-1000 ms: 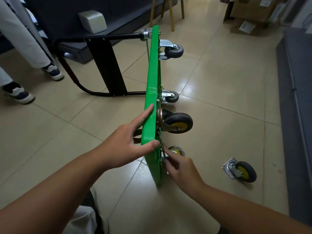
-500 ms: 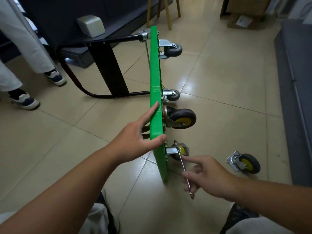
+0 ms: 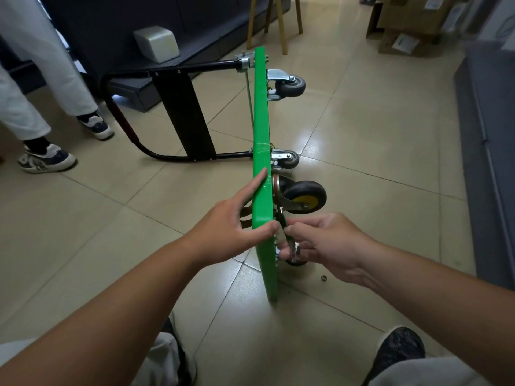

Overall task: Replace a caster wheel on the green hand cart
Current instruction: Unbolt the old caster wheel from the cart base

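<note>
Standing on one long edge on the tiled floor point(image 3: 390, 140), the green hand cart point(image 3: 262, 151) turns its underside to the right, and its black handle point(image 3: 184, 115) reaches out to the left, low over the floor. Two grey casters point(image 3: 289, 86) sit at the far end of the deck; a larger yellow-hubbed caster point(image 3: 305, 196) projects from the upper near corner, and a lower caster point(image 3: 296, 262) is mostly hidden behind the hands. The left hand point(image 3: 228, 232) grips the upper edge of the deck, its index finger laid straight along the edge, its thumb hooked over it, and the other fingers curled against the left face. The right hand point(image 3: 331, 243) holds a slim metal wrench point(image 3: 283, 225) against the underside just below the yellow-hubbed caster, its fingers curled closed round the shaft. A small nut point(image 3: 323, 278) lies loose on the floor near the lower caster. A second person's shoes point(image 3: 47, 160) stand at left; cardboard boxes point(image 3: 404, 26) and wooden stool legs point(image 3: 280, 26) occupy the background.
</note>
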{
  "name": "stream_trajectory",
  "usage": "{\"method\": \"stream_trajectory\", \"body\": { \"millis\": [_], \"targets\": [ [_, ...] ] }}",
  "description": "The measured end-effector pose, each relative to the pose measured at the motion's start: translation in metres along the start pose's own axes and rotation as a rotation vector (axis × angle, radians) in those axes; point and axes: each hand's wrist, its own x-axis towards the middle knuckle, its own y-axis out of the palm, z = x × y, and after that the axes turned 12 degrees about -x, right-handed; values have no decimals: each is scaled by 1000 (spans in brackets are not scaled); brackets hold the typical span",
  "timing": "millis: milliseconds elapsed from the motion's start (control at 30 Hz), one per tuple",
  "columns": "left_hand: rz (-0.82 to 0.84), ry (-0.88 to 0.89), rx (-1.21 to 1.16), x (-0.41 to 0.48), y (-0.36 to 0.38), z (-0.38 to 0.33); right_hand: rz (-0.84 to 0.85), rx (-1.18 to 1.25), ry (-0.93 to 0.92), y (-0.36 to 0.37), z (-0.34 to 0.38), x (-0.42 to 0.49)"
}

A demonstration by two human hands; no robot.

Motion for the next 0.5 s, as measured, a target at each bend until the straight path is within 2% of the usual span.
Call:
{"method": "stream_trajectory", "body": {
  "millis": [300,500],
  "targets": [
    [-9,-3,2,-1,1,-1,60,-90,-27,1,1,12],
    [-3,2,-32,0,1,2,100,-252,-112,-6,-32,13]
  ]
}}
